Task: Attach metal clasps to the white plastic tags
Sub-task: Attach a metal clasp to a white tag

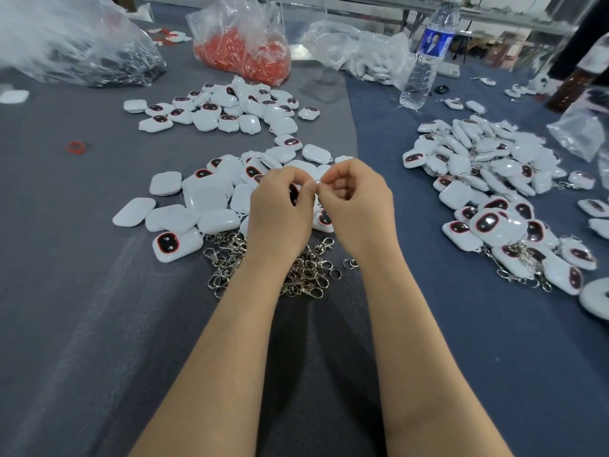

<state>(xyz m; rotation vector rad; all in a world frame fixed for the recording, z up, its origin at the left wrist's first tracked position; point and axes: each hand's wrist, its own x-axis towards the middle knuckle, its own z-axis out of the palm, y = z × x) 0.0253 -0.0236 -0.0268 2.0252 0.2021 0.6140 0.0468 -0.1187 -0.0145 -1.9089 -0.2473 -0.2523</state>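
My left hand [280, 209] grips a white plastic tag [293, 194] with a dark red-rimmed window; my fingers hide most of it. My right hand [357, 206] pinches a small metal clasp ring [318, 182] right at the tag's edge, fingertips of both hands meeting. A heap of loose metal clasps [306, 272] lies on the cloth under my wrists. Bare white tags [204, 199] are piled just beyond my hands, with another group [227, 107] further back. At the right lies a pile of tags with clasps on them [494, 199].
A clear water bottle [428, 54] stands at the back right. A plastic bag of red parts [244, 51] sits at the back centre, a bag of dark parts [82, 51] at the back left, a bag of white parts [359, 54] beside the bottle. A red ring [75, 147] lies left.
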